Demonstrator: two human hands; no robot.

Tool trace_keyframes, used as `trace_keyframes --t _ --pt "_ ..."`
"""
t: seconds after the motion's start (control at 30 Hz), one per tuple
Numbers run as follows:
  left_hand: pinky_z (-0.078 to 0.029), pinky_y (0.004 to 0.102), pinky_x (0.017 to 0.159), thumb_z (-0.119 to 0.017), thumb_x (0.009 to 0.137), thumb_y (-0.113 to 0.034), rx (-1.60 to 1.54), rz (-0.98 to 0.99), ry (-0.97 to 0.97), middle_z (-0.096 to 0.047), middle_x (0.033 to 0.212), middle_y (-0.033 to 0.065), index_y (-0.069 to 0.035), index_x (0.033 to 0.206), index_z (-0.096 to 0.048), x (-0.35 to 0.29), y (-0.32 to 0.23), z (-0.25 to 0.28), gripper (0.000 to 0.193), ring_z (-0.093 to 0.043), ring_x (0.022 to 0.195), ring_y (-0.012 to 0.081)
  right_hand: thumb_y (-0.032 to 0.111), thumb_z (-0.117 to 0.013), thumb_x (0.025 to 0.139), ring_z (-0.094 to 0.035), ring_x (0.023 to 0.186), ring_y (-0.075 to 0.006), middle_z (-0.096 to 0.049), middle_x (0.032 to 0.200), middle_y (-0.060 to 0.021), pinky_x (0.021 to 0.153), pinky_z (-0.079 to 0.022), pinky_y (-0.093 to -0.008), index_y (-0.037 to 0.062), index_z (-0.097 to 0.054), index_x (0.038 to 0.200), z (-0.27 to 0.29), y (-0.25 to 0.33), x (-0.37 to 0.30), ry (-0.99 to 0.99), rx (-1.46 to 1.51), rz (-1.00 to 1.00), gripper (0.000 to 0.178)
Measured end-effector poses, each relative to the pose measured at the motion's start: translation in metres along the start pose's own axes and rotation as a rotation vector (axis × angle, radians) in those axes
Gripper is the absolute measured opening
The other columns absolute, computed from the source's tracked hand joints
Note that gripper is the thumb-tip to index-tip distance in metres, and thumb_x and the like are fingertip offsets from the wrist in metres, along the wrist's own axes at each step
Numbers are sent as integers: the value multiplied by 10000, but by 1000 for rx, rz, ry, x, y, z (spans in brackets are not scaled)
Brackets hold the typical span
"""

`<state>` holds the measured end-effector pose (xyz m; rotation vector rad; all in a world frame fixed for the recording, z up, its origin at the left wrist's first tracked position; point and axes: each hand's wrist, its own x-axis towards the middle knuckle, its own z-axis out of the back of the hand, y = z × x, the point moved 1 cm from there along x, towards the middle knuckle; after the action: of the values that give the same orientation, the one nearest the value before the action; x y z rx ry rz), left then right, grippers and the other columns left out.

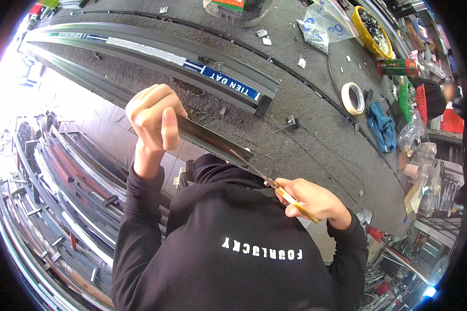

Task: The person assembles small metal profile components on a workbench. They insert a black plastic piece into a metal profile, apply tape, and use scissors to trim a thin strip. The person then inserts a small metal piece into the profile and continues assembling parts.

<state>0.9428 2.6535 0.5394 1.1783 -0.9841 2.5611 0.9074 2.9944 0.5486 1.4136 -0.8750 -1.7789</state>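
Note:
My left hand (154,116) is closed round a long dark metal profile (213,139), its thumb along the near side. The profile runs from the far left to an end in front of my chest. In my right hand (319,198) are scissors (302,208) with yellow handles. Their blades point up and left and reach the profile's near end. Whether the blades touch it or something thin on it, I cannot tell. Beyond my hands a grey framed profile (228,75) with a blue and white label strip lies on the carpeted table (316,140).
A roll of tape (352,98), a blue cloth (382,126), a yellow basket (359,26) of small parts and a plastic bag (314,32) lie to the right. Racks of long metal bars (83,192) fill the left. A person (435,96) is at the far right.

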Motion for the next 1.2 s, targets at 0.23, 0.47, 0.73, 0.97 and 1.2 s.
trace_keyframes --t 0.23,0.47,0.73,0.97,1.2 --pt "-412 356 512 -528 729 -221 19 34 -22 -487 573 79 -62 549 -538 -3 1 -7 241 -499 496 263 715 -609 864 -518 575 -285 -509 645 -147 561 -420 -421 -21 -506 844 9 7 6 15 4 -64 744" --pt "-365 338 517 -456 799 -300 65 89 -15 -470 553 95 -19 534 -558 -8 3 -9 401 -480 498 241 602 -708 859 -537 577 -283 -542 646 -172 566 -435 -403 -34 -540 843 16 13 14 35 -134 -174 657" --pt "-372 356 517 -439 819 -317 35 47 24 -478 557 104 -25 555 -569 3 8 -2 414 -481 496 255 827 -374 892 -513 615 -336 -504 692 -133 591 -411 -443 22 -491 876 34 14 15 114 8 23 813" --pt "-363 362 511 -409 846 -365 18 50 154 -472 564 100 -34 556 -570 17 6 0 468 -479 492 263 887 -270 864 -522 578 -218 -488 656 -65 561 -408 -383 27 -510 816 53 10 25 185 136 75 894" --pt "-347 353 496 -368 891 -415 31 128 174 -462 555 101 -23 544 -563 20 3 0 559 -471 483 251 489 -631 957 -444 578 -96 -436 579 -16 529 -382 -331 1 -521 716 48 10 30 117 138 -109 554"
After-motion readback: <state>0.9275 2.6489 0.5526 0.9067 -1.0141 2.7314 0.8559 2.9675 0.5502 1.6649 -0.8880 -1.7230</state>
